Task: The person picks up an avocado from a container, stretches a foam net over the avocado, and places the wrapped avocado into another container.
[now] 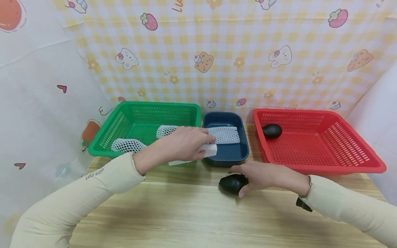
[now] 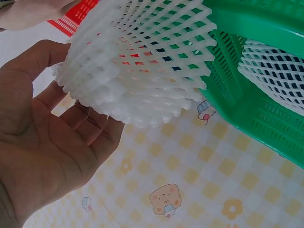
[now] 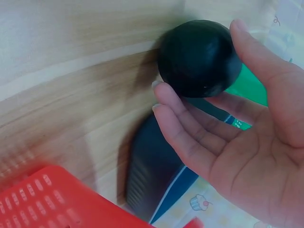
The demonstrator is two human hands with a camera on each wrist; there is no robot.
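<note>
1. Left of the dark blue bin [image 1: 225, 154], at its near corner: the left hand [image 1: 183, 142], thumb and fingers pinching a white foam net [image 1: 211, 150]; part of this net is hidden by the hand in the head view.
2. Nearer the person than the bin: the right hand [image 1: 260, 175], thumb and fingers clamped around a dark oval fruit [image 1: 232, 184]. Whether the fruit touches the tabletop [image 1: 186, 217] cannot be told. The hands are well apart.
3. Inside the bin: a second net [image 1: 226, 135], its left end behind the left hand.
4. Left of the bin: a green basket [image 1: 118, 120] containing two further nets, both partly covered by the left hand and forearm.
5. Right of the bin: a red basket [image 1: 310, 168], another dark fruit [image 1: 272, 131] against the wall nearest the bin.
6. Left of the bin and nearer the person: the left sleeve [image 1: 105, 186], lettered possibly "LED SAN", not clearly legible.
7. Behind the bin: checked cloth [image 1: 173, 41]; lettering beginning "Lu" is cut off above.
</note>
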